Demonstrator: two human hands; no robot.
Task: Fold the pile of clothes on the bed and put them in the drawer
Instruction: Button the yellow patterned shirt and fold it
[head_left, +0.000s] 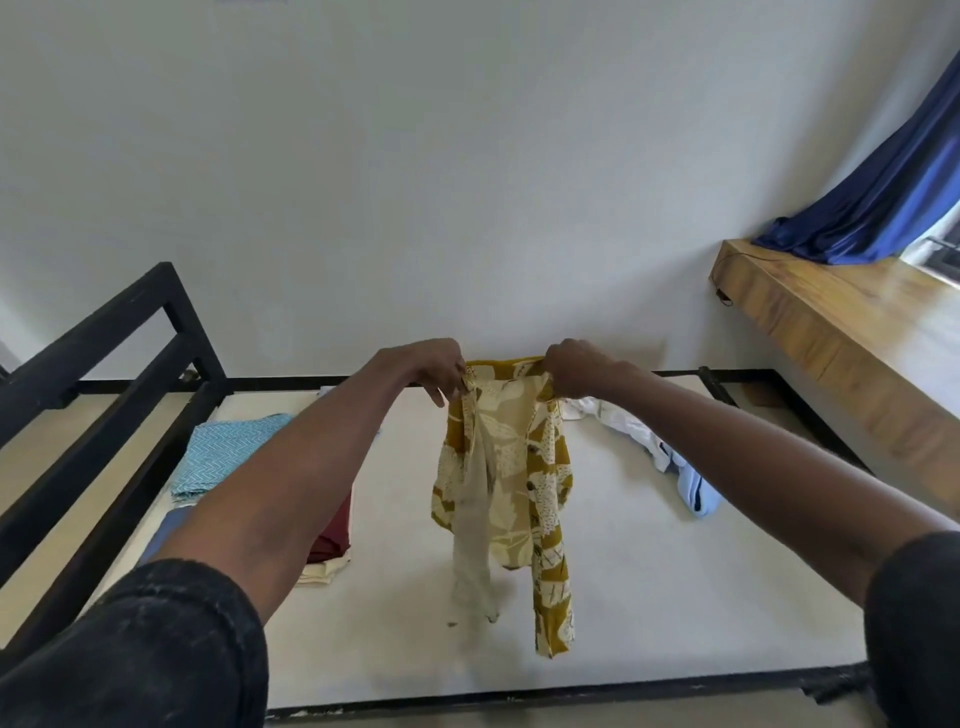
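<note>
both hands are raised over the bed (649, 597). the left hand (439, 371) and the right hand (574, 370) each pinch the top edge of a mustard leaf-print garment (511, 467), which hangs above the mattress. folded clothes (228, 452) lie at left; an unfolded pile (649, 447) lies at right.

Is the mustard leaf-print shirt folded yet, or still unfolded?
Unfolded. The left hand and right hand pinch the top of the mustard leaf-print shirt, and it hangs loose and rumpled above the mattress.
</note>
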